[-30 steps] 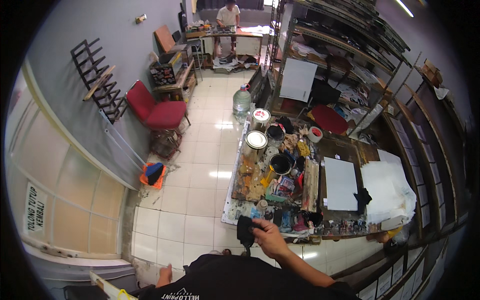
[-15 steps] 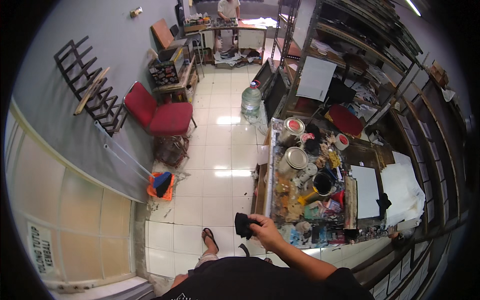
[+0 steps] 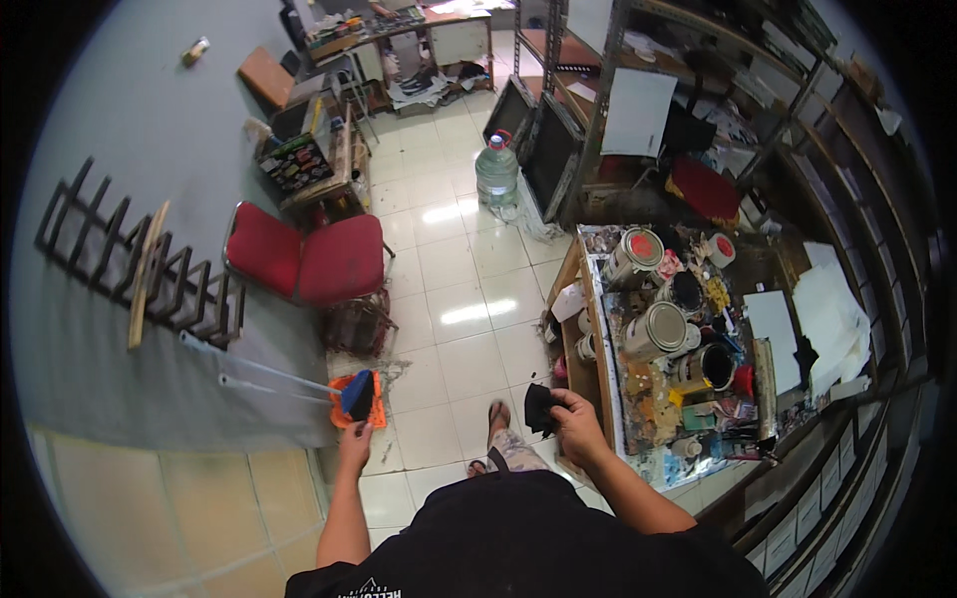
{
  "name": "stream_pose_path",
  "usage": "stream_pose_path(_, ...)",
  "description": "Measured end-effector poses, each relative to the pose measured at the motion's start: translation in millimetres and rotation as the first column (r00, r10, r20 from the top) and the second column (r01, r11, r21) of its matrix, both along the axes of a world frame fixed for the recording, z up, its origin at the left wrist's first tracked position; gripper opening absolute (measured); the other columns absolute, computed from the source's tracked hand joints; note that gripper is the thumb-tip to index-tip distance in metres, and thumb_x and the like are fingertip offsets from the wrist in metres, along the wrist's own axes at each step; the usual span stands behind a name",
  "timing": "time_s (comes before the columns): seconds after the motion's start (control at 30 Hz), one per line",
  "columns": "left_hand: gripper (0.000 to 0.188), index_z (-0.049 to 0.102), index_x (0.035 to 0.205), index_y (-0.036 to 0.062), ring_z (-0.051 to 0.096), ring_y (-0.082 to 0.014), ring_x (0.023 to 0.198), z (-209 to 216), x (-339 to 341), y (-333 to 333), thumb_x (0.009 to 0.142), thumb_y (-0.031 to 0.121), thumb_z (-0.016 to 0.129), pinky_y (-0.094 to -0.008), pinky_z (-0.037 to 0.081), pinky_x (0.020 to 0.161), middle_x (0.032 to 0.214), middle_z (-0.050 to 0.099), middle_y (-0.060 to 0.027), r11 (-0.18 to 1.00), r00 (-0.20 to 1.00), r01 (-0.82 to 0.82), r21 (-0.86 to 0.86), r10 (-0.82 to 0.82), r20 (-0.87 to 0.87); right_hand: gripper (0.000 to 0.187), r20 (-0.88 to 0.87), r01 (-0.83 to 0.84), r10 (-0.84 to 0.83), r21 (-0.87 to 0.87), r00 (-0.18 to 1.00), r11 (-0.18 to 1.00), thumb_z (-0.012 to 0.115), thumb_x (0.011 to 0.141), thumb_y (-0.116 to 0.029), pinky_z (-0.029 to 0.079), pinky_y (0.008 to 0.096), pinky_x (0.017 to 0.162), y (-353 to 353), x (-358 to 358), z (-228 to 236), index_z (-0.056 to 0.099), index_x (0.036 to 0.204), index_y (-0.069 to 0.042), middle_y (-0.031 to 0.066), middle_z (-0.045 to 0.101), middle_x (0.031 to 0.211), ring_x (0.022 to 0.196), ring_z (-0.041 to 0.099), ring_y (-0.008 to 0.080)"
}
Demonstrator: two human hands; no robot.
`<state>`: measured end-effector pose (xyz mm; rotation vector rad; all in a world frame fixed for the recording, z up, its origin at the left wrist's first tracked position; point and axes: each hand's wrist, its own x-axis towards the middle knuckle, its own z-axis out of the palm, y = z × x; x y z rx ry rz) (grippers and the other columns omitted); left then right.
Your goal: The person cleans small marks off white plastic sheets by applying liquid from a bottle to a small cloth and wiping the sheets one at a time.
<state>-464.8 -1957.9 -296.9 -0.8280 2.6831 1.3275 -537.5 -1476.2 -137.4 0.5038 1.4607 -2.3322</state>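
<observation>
A crumpled black cloth [image 3: 539,410] hangs from the fingertips of my right hand [image 3: 578,423], which is closed on it. This hand is over the floor just left of the cluttered worktable [image 3: 643,439]. My left hand [image 3: 354,444] is out ahead at the left with its fingers drawn together; a small dark bit shows at the fingertips, too small to name. In the picture it lies just below an orange dustpan [image 3: 376,411] and a blue broom head [image 3: 357,397] on the floor; whether it touches them I cannot tell.
On the worktable stand paint cans [image 3: 658,329], a yellow-handled tool and white sheets [image 3: 832,319]. A red chair [image 3: 341,259] is at the left, by a wall rack [image 3: 120,254]. Ahead stand a large water bottle [image 3: 496,174], leaning dark frames [image 3: 550,154] and shelving.
My left hand has come into view at the left. My view has turned and shifted, and my right hand still holds the black cloth beside the worktable.
</observation>
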Motion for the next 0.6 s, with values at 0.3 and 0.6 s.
stream_pose_path(0.3,0.055,0.065,0.123,-0.0053,0.070,-0.0259,0.102,-17,-289,33,0.097,0.043,0.068,-0.0380,0.055,0.091,0.111,0.074,-0.0190,0.829,0.815,0.522,0.199,-0.554,0.169,0.031,0.038,0.273,-0.271,-0.079,0.962,0.959,0.054,0.095,0.009,0.058,0.0325,0.089,-22,-174,-57,0.059,0.126,0.005,0.0128,0.068,0.114,0.099,0.069,0.0195)
stream_pose_path(0.6,0.059,0.074,0.109,-0.0045,0.073,-0.0278,0.093,-13,-492,-7,0.095,0.052,0.067,-0.0406,0.055,0.086,0.100,0.076,-0.0187,0.689,0.534,0.711,0.141,-0.659,0.529,0.027,-0.104,0.466,-0.479,-0.129,0.871,0.875,0.056,0.095,0.007,0.058,0.0283,0.086,13,-385,2,0.061,0.121,0.003,0.0097,0.069,0.111,0.095,0.069,0.0138)
